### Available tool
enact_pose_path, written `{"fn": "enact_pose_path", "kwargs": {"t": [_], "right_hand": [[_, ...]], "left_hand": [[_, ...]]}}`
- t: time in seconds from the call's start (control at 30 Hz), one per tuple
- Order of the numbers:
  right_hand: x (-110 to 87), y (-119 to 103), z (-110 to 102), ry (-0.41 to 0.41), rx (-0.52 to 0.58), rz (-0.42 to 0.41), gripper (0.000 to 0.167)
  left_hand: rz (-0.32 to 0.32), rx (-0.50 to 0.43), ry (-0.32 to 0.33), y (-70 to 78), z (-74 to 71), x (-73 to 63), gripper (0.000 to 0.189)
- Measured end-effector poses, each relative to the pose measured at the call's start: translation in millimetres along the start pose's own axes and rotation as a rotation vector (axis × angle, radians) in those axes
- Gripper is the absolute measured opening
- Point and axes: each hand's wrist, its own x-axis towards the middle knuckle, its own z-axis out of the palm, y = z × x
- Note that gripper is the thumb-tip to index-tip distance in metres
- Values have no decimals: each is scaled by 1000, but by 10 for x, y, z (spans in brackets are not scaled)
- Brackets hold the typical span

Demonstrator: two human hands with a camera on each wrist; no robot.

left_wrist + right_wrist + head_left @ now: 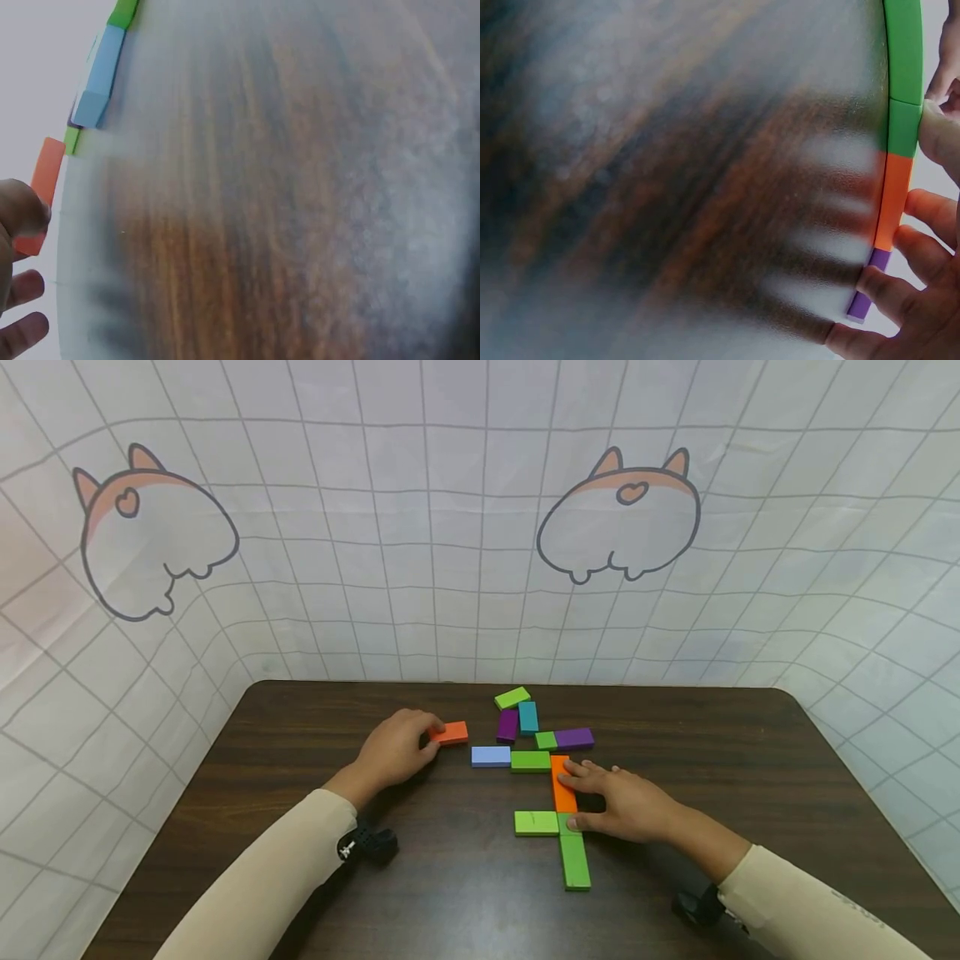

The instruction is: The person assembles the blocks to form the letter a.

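Observation:
In the head view my left hand (396, 747) pinches a red-orange block (452, 733) between thumb and fingers, left of a row of flat coloured blocks. The left wrist view shows the same red-orange block (46, 176) at the fingertips. My right hand (630, 802) lies with fingers spread at the right side of the row. Its fingertips touch the upright orange block (563, 785), and its thumb is on the small green block (567, 824) below. A long green block (575, 862) continues downward, and a light green block (536, 823) joins from the left.
Above the orange block lie a green block (530, 762) and a light blue block (491, 757) end to end. Farther back are purple (574, 739), teal (528, 717), dark purple (507, 725) and lime (512, 697) blocks. A gridded white curtain (450, 527) hangs behind the dark wooden table (450, 893).

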Motion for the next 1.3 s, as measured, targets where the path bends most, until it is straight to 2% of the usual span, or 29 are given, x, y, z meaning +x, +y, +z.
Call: {"fn": "enact_pose_path", "kwargs": {"t": [0.3, 0.67, 0.93, 1.3], "right_hand": [[-2, -1, 9, 1, 0, -2, 76], [-4, 2, 9, 3, 7, -9, 76], [5, 4, -11, 6, -1, -10, 75], [-2, 0, -9, 4, 6, -11, 75]], "left_hand": [[79, -62, 54, 32, -71, -91, 22], [160, -85, 89, 175, -132, -222, 19], [223, -101, 83, 283, -127, -286, 18], [252, -113, 60, 382, -66, -388, 21]]}}
